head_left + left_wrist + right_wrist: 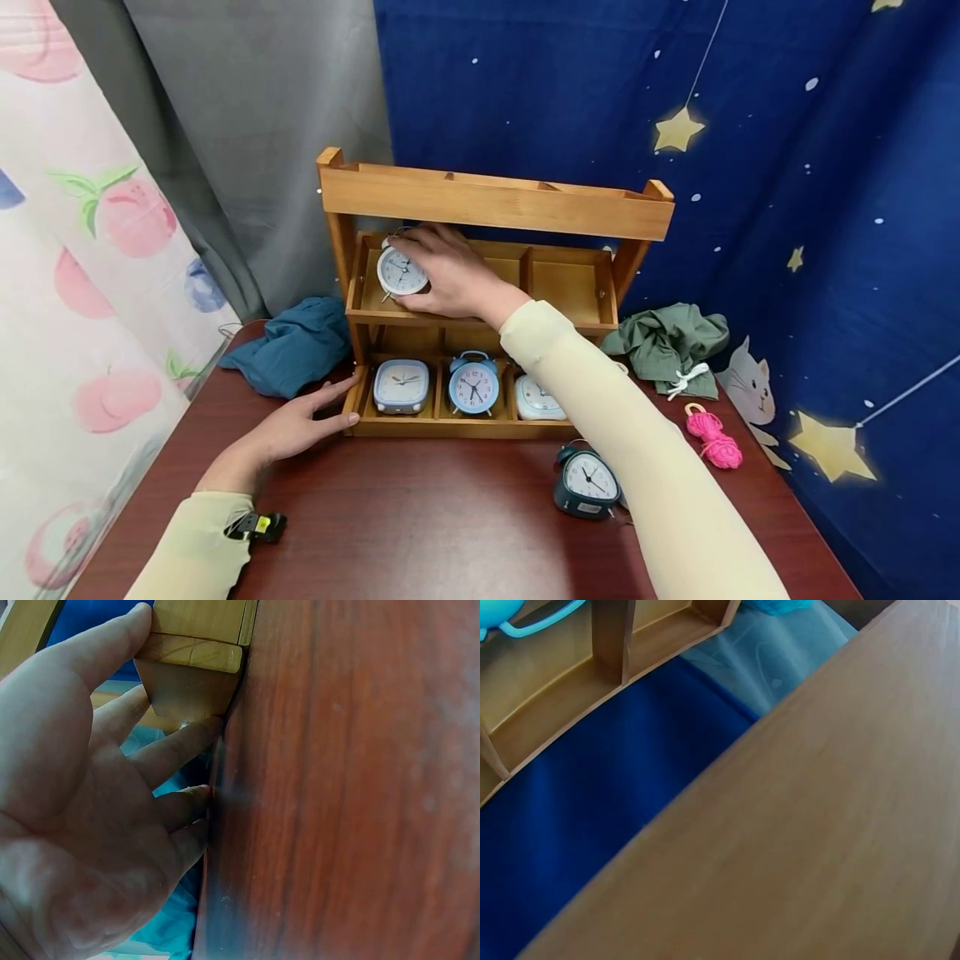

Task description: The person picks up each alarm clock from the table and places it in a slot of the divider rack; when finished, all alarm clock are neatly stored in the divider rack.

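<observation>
1. On the middle tier of the wooden shelf rack (pixel 480 208), in its left compartment, the right hand (pixel 450 271) curled its fingers over the top and side of a white round alarm clock (pixel 400 272), which stood upright with its dial facing forward.
2. At the rack's lower left corner the left hand (pixel 296 425) lay with straight, slightly spread fingers; the left wrist view showed the fingertips (pixel 196 735) touching the wooden base where it met the table (pixel 352 787).
3. To do this step well, I judged that the left hand should keep bracing that corner so the rack did not slide, while the right hand set the clock squarely on the compartment floor, clear of the front lip and of the top tier above it, before loosening its grip.
4. The right wrist view showed only wood and blue backdrop, so that hand's grip could not be checked from there.
5. Counted: five clocks in all. One was in the right hand, and three sat in the bottom tier: a pale blue square clock (pixel 401 386), a blue round clock (pixel 473 386) and a white clock (pixel 536 400) partly hidden by the sleeve. A dark teal clock (pixel 587 482) stood on the table.
6. Also counted: two bundles of cloth, a blue cloth (pixel 292 346) left of the rack and a green cloth (pixel 667 343) right of it, and one pink cord bundle (pixel 714 440).
</observation>
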A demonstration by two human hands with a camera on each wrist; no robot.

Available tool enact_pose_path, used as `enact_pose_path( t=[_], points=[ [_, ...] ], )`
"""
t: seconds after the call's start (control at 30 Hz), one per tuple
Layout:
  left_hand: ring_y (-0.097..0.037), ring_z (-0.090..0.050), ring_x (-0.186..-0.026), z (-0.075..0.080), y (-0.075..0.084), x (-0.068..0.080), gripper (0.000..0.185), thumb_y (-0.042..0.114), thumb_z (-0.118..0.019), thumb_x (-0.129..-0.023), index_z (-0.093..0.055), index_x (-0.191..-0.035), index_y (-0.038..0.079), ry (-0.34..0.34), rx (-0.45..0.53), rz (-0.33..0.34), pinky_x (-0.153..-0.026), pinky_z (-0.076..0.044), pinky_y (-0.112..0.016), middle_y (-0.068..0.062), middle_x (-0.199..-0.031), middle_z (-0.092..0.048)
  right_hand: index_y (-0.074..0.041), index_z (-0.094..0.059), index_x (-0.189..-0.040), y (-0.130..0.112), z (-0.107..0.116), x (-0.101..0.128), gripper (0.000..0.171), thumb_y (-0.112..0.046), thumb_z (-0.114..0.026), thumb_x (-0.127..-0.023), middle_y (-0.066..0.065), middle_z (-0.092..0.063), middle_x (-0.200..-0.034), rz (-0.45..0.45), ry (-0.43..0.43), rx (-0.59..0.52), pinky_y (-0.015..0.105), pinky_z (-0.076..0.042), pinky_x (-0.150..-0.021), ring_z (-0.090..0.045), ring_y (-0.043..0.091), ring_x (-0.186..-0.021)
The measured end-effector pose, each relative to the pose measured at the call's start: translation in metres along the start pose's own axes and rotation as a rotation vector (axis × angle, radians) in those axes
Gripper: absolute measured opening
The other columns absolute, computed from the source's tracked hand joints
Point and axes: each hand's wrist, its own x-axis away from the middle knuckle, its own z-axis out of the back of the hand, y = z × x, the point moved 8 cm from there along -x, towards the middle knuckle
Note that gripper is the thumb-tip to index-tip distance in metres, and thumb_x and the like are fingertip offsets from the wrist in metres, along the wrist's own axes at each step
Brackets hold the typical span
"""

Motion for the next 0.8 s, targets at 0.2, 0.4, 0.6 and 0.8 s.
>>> enact_pose_path(
  t=[0.2,0.4,0.6,0.8],
  points=[
    [-0.055,-0.022,-0.165,0.001,0.004,0.0,0.087,0.065,-0.07,-0.104,-0.039,-0.176,0.025,-0.005,-0.002,-0.007,-0.124,-0.028,-0.079,-0.03,-0.178,-0.028,-0.017,-0.051,-0.167,0.001,-0.006,-0.003,0.088,-0.058,-0.084,-0.096,0.01,-0.048,-0.164,0.001,-0.016,0.026,0.055,-0.03,-0.131,-0.043,0.034,-0.152],
    [-0.056,-0.024,-0.164,0.002,0.006,0.001,0.087,0.063,-0.071,-0.104,-0.04,-0.175,0.024,-0.007,-0.004,-0.012,-0.123,-0.03,-0.079,-0.031,-0.177,-0.029,-0.019,-0.048,-0.169,0.0,-0.008,-0.004,0.093,-0.065,-0.081,-0.096,0.01,-0.044,-0.167,-0.005,-0.059,0.059,0.053,-0.025,-0.133,-0.04,0.034,-0.155],
    [-0.057,-0.025,-0.163,0.002,0.007,0.0,0.086,0.061,-0.072,-0.105,-0.04,-0.175,0.023,-0.01,-0.007,-0.013,-0.122,-0.032,-0.079,-0.032,-0.177,-0.03,-0.024,-0.041,-0.173,-0.001,-0.011,-0.004,0.094,-0.076,-0.069,-0.099,0.008,-0.038,-0.171,-0.014,-0.114,0.103,0.05,-0.021,-0.134,-0.035,0.031,-0.158],
    [-0.056,-0.023,-0.164,0.002,0.002,0.001,0.087,0.064,-0.07,-0.105,-0.039,-0.176,0.024,-0.008,-0.007,-0.009,-0.123,-0.029,-0.079,-0.032,-0.177,-0.028,-0.027,-0.036,-0.176,-0.001,-0.014,-0.001,0.095,-0.08,-0.06,-0.101,0.006,-0.034,-0.174,-0.03,-0.131,0.101,0.05,-0.017,-0.135,-0.031,0.029,-0.161]
  ],
)
